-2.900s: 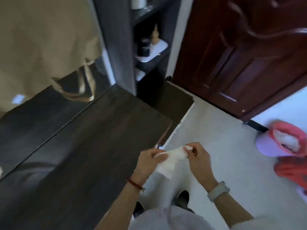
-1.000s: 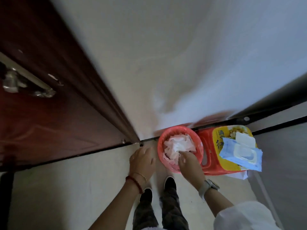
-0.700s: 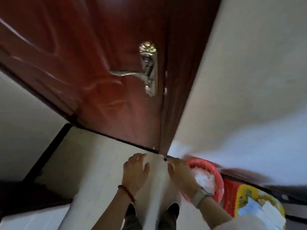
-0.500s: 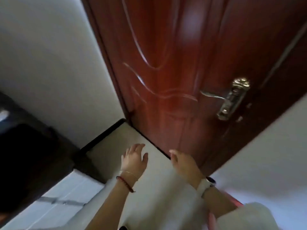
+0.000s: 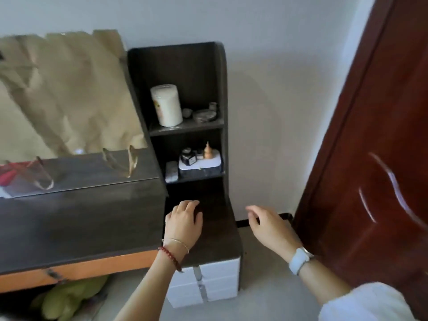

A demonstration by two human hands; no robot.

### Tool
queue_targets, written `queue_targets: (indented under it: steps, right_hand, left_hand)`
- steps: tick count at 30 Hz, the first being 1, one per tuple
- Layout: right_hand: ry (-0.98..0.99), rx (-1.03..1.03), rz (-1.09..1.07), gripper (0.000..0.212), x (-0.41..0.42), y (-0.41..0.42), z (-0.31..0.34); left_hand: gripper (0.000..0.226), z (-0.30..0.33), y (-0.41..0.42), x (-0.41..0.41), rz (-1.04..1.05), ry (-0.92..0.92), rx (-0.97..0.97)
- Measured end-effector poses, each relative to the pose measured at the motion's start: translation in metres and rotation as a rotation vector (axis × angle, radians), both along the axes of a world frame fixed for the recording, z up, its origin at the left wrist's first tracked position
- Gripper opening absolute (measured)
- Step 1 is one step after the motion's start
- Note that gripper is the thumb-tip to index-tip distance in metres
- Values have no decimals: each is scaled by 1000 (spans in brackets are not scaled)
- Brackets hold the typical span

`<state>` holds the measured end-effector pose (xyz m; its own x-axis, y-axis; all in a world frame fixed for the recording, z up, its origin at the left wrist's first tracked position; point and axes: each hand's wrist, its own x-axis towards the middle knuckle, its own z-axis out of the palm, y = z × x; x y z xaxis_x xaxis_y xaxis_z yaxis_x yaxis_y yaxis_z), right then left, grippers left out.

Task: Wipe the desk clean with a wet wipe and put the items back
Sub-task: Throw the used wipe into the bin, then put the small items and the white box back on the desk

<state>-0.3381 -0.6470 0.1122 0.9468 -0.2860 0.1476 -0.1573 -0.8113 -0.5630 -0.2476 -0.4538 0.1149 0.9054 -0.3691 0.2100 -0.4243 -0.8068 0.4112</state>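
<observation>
your left hand (image 5: 184,222) hovers over the low dark top of the drawer unit (image 5: 208,230), fingers loosely curled and holding nothing; your right hand (image 5: 269,224) hangs in the air beside the unit, relaxed and empty too, the two well apart. no wet wipe is in view. the desk (image 5: 81,221) lies bare to the left, under the mirror (image 5: 69,107), so what is left, by my reckoning, is putting the items back. those in view sit on the shelves (image 5: 187,129) — a white cylindrical canister (image 5: 166,104) and some small dishes above, a small dark bottle (image 5: 188,157) and a little gourd-shaped piece on a white box (image 5: 201,165) below. the canister looks light but smooth, so wrap your fingers round its middle. the bottle looks like glass — pinch its body, not the cap, and lift it straight. take the box by its two sides and keep it level, since the pieces on it could tip.
</observation>
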Motion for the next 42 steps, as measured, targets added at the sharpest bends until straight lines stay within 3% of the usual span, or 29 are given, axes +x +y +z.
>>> queue_targets:
  steps: [7, 15, 20, 24, 28, 31, 36, 42]
  right_hand:
    - [57, 3, 97, 32, 90, 38, -9]
    - [21, 115, 69, 39, 201, 23, -24]
    - [-34, 202, -27, 49, 275, 5, -31]
    - [-6, 214, -99, 60, 320, -2, -36]
    - [-43, 230, -156, 57, 351, -4, -41]
    - [-69, 269, -173, 52, 366, -5, -45]
    - [-116, 196, -171, 18, 370, -7, -53]
    - [-351, 223, -100, 23, 328, 12, -55]
  left_hand:
    - [38, -15, 51, 58, 113, 113, -35]
    - [45, -28, 20, 148, 138, 169, -112]
    - [60, -28, -28, 221, 128, 220, -211]
    - [80, -34, -57, 263, 174, 248, -173]
    - [92, -39, -71, 291, 253, 322, -94]
    - [88, -44, -74, 306, 293, 322, -86]
    - [68, -55, -71, 315, 291, 232, -108]
    - [56, -69, -35, 275, 150, -8, -284]
